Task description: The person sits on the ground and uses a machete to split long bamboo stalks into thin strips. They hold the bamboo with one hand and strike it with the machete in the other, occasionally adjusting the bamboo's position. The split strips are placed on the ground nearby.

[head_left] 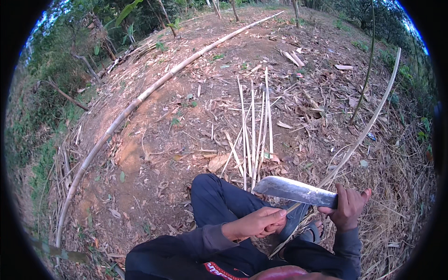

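While right hand [349, 205] grips machete [295, 190], left hand [256, 223] fingers pinch bamboo strip [368, 123] (shaving in hand); next stroke likely needs steady feed.

A grey, dull blade [295, 190] is seen above dark blue trousers [217, 200]. Pale yellow bamboo strips [254, 135] are laid on reddish-brown soil [154, 135] strewn with tan dry leaves [217, 162].

Right hand [347, 205] gripping a broad machete [295, 190] against a long bamboo strip [361, 133], left hand [256, 223] pinching its lower stretch
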`<state>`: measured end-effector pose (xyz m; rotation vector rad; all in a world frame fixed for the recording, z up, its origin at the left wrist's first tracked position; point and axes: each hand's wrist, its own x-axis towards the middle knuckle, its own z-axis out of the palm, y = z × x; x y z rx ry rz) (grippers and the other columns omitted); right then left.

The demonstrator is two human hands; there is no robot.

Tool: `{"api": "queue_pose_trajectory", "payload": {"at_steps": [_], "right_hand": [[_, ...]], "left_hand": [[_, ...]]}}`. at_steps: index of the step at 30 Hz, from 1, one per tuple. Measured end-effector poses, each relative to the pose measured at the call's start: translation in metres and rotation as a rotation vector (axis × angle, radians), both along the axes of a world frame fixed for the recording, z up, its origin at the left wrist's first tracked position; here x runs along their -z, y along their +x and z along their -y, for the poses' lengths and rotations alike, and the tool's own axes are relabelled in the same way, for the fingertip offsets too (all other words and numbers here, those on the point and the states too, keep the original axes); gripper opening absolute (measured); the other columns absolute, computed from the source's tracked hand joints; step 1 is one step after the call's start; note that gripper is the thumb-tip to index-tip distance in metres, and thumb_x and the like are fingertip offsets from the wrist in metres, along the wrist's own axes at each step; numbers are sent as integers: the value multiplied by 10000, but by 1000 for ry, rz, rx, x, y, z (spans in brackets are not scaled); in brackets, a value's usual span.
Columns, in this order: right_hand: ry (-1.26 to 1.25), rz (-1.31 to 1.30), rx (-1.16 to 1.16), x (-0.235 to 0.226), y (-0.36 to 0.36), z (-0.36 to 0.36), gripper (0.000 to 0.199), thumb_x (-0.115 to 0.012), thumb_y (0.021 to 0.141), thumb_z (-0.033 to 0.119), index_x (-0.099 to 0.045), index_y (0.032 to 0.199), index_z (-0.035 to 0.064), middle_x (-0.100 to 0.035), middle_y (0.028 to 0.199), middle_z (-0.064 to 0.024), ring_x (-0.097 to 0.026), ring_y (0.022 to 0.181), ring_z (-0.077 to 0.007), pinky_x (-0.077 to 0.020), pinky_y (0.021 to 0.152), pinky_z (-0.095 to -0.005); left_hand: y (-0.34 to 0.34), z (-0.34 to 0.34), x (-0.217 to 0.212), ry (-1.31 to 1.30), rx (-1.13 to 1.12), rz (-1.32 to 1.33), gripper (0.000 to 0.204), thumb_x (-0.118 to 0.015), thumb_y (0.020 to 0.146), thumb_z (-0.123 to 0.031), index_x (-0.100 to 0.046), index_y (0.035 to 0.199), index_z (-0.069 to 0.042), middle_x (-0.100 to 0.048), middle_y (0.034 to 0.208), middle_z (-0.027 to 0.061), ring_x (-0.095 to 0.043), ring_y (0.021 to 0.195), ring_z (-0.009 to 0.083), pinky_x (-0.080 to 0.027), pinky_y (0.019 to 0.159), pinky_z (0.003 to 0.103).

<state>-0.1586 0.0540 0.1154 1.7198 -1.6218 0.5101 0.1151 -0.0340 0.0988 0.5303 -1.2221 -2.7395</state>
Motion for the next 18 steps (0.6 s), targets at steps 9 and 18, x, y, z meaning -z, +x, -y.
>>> {"api": "queue_pose_trajectory", "payload": {"at_steps": [9,18], "right_hand": [[-397,1082,676,37,-141,-33,743,-450,961,647,-656,1024,-65,-470,595,-20,-471,549,-206,-375,543,-377],[208,857,123,47,-1,25,263,-621,960,235,-635,882,-16,-501,581,-186,-488,484,-334,-352,488,-400]], "left_hand": [[70,-2,21,-257,22,431,372,-418,1060,-399,-471,816,-123,-277,630,-112,-231,518,0,-178,436,195],[13,75,42,-18,-308,269,334,-384,1070,-354,-430,828,-128,-287,606,-83,-202,433,3,-143,362,186]]}}
